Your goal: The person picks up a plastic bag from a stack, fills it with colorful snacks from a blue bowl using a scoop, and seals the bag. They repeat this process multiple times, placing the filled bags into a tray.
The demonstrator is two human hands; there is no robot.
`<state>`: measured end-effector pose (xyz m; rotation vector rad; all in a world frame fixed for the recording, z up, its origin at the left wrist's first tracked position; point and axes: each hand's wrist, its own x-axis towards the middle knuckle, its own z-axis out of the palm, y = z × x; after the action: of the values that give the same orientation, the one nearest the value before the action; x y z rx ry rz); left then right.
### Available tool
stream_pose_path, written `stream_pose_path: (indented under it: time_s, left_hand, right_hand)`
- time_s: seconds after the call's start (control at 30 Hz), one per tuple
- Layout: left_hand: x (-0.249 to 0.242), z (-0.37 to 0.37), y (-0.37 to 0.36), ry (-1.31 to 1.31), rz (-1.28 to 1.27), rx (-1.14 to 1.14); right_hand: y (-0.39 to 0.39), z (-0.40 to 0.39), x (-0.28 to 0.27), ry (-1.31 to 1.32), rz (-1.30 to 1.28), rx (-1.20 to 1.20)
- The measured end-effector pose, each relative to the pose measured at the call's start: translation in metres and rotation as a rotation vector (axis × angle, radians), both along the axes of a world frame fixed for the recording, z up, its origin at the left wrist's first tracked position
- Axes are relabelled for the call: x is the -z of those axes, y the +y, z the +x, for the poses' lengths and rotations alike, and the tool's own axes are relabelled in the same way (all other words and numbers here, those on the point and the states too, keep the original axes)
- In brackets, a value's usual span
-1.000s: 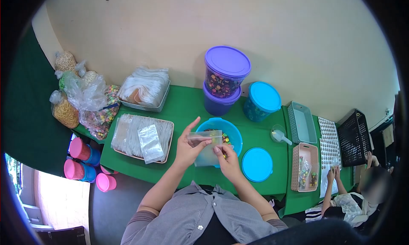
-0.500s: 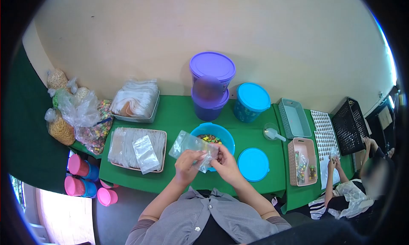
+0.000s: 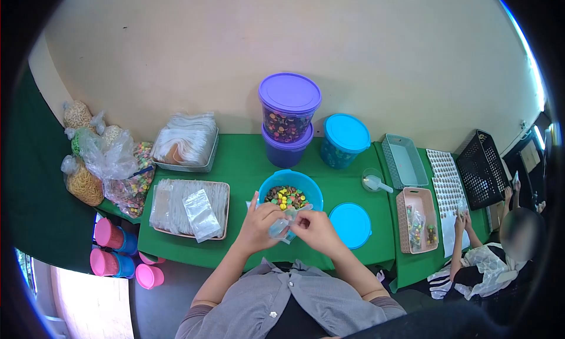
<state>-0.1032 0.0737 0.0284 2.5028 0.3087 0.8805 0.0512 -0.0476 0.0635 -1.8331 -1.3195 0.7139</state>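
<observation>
A small clear plastic bag (image 3: 281, 228) is stretched between my hands at the near rim of a blue bowl (image 3: 315, 189). My left hand (image 3: 259, 226) is closed around one side of the bag, with a finger sticking up. On the other side, my right hand (image 3: 318, 229) pinches the bag's edge between thumb and fingers. Brown, yellow, green and orange candies (image 3: 286, 196) lie in the bowl just beyond the bag.
Left of the bowl, a tray (image 3: 226, 224) carries stacked clear bags. Purple-lidded tubs (image 3: 290, 93) and a blue-lidded tub (image 3: 347, 134) stand behind. A blue lid (image 3: 350, 226) and a scoop (image 3: 384, 186) lie to the right. A co-worker (image 3: 465, 245) handles bags at far right.
My hands have lowered the bag toward me and turned it, so more candies show in the bowl. The right hand has shifted to a pinch at the bag's edge.
</observation>
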Motion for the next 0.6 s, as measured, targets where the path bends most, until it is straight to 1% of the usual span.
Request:
stream_pose_path:
  time_s: [0.03,0.07,0.1,0.13,0.17,0.2,0.23,0.27,0.3,0.33,0.37,0.4,0.43,0.47,0.53,0.57,0.6]
  left_hand:
    - [0.002,-0.003,0.002,-0.002,0.053,-0.007]
    - [0.005,-0.004,0.002,0.001,0.049,-0.008]
    - [0.004,-0.004,0.004,-0.036,-0.036,0.028]
    - [0.004,-0.004,0.004,-0.075,-0.12,0.062]
    - [0.003,-0.005,0.003,-0.075,-0.12,0.06]
    - [0.003,-0.006,0.002,-0.143,-0.318,0.041]
    - [0.002,-0.006,0.0,-0.212,-0.515,0.023]
    - [0.001,-0.006,-0.002,-0.214,-0.516,0.021]
    - [-0.001,-0.005,-0.005,-0.28,-0.605,0.012]
    - [-0.002,-0.004,-0.008,-0.345,-0.694,0.002]
    - [0.0,-0.002,-0.012,-0.345,-0.694,0.001]
    - [0.002,-0.001,-0.016,-0.456,-0.823,0.06]
    - [0.005,0.0,-0.019,-0.569,-0.951,0.119]
    - [0.009,-0.001,-0.02,-0.569,-0.95,0.119]
    - [0.008,-0.003,-0.022,-0.597,-1.042,0.086]
    - [0.007,-0.003,-0.023,-0.595,-1.043,0.081]
    - [-0.004,0.001,-0.024,-0.652,-1.046,0.113]
  right_hand:
    - [-0.001,0.003,-0.001,0.064,-0.009,0.021]
    - [-0.002,0.006,-0.002,0.129,-0.019,0.04]
    - [-0.002,0.009,-0.002,0.215,-0.069,0.005]
    - [-0.001,0.009,0.001,0.217,-0.071,0.002]
    - [0.001,0.01,0.004,0.335,0.02,-0.061]
    - [0.003,0.01,0.004,0.452,0.11,-0.125]
    - [0.004,0.008,0.003,0.45,0.11,-0.127]
    - [0.005,0.003,0.002,0.417,0.25,-0.194]
    - [0.006,-0.002,0.001,0.384,0.39,-0.26]
    - [0.007,-0.007,0.003,0.385,0.388,-0.261]
    - [0.006,-0.013,0.007,0.317,0.295,-0.322]
    - [0.005,-0.019,0.012,0.248,0.203,-0.381]
    - [0.01,-0.021,0.028,0.373,0.16,-0.322]
    - [0.009,-0.016,0.039,0.372,0.16,-0.322]
    - [0.011,-0.012,0.035,0.24,-0.047,-0.351]
    - [0.012,-0.013,0.032,0.244,-0.049,-0.354]
    - [0.012,-0.018,0.024,0.116,0.17,-0.362]
